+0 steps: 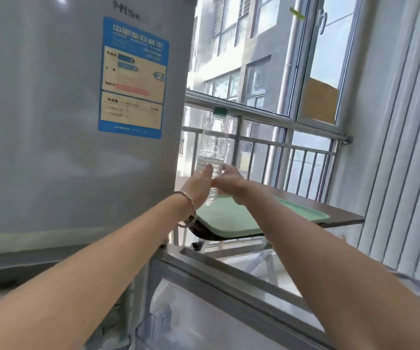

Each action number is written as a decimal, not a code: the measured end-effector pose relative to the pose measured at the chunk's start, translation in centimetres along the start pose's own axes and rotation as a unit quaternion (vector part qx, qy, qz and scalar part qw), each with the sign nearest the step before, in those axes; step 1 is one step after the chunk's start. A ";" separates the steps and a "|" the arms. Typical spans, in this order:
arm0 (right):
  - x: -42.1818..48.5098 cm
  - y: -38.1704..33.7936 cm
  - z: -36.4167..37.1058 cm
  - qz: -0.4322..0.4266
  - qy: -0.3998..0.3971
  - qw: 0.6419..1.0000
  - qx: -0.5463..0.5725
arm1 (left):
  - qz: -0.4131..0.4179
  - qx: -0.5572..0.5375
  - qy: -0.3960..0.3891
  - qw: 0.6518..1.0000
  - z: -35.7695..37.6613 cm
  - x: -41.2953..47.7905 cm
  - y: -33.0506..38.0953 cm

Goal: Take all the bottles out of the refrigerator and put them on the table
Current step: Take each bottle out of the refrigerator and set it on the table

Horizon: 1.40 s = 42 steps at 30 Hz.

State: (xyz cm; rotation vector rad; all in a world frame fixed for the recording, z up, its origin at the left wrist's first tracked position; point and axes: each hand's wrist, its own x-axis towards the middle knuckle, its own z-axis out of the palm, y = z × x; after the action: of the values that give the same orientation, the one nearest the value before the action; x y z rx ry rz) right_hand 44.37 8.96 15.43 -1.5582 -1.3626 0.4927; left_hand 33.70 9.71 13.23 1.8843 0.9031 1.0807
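Hands [219, 183] around upright bottle [212, 145], cap up

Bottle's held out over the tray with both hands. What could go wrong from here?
1. The clear plastic bottle with a green cap is held only near its base, between the left hand and right hand; it could tip or slip before landing.
2. The pale green tray overhangs the dark brown table at its near edge; a bottle set down there might tilt it.
3. The open lower refrigerator door sits under both forearms and could be bumped.
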 end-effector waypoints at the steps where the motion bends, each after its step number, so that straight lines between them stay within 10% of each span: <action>1: 1.4 0.6 0.5 0.001 -0.005 1.000 0.000 | -0.009 0.003 0.008 1.000 0.2 1.2 -0.6; 12: 4.5 2.2 1.9 0.011 -0.047 0.997 -0.058 | -0.084 0.059 0.033 0.994 0.5 4.1 -2.2; 23: -7.2 -3.8 0.7 -0.116 0.021 0.962 -0.245 | 0.044 0.227 -0.011 0.973 -4.1 -6.7 2.1; 35: -16.2 -2.0 13.4 -0.008 -0.285 0.916 -0.282 | -0.069 0.431 -0.201 0.877 -11.9 -18.4 -3.9; 42: -15.6 4.7 25.7 -0.025 -0.374 0.842 -0.388 | -0.174 0.458 -0.126 0.863 -13.6 -19.7 -18.4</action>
State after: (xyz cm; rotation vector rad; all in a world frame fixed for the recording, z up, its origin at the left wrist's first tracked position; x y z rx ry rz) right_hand 21.64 5.28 -4.45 -2.0615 -2.4171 0.5817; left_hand 10.15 4.99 -5.01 2.3664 1.7039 0.1278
